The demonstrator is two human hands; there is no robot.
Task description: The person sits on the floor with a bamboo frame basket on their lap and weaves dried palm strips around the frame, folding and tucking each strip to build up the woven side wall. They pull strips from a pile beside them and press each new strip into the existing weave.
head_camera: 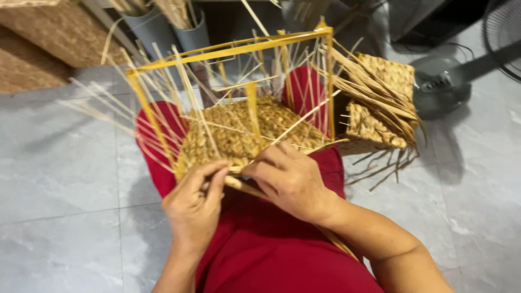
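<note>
We look down on a person in red trousers [271,255] seated on a grey tiled floor [59,179], weaving a straw basket [239,133] stretched on a yellow frame [233,50] that rests on the knees at the centre of the view. The left hand [195,209], at about seven o'clock from the basket, curls its fingers together and pinches the near woven edge, the thumb pressed against a straw strand [241,184] that runs under both hands. The right hand [290,179], at about five o'clock, touches the left at the fingertips; its fingers are bent and close together, gripping the same near edge of the weave, though we cannot tell exactly which strand they hold.

Thin pale stakes [163,103] stick up and fan outward from the woven base, most thickly toward nine and twelve o'clock.

At two o'clock from the basket a second woven piece [380,103] with loose straw ends lies on the floor, just beside the frame. Farther out at two o'clock stands the base of a fan [442,89]. At ten o'clock brown matting [49,38] lies well apart, and at twelve o'clock grey tubes [163,27] hold more straw.
</note>
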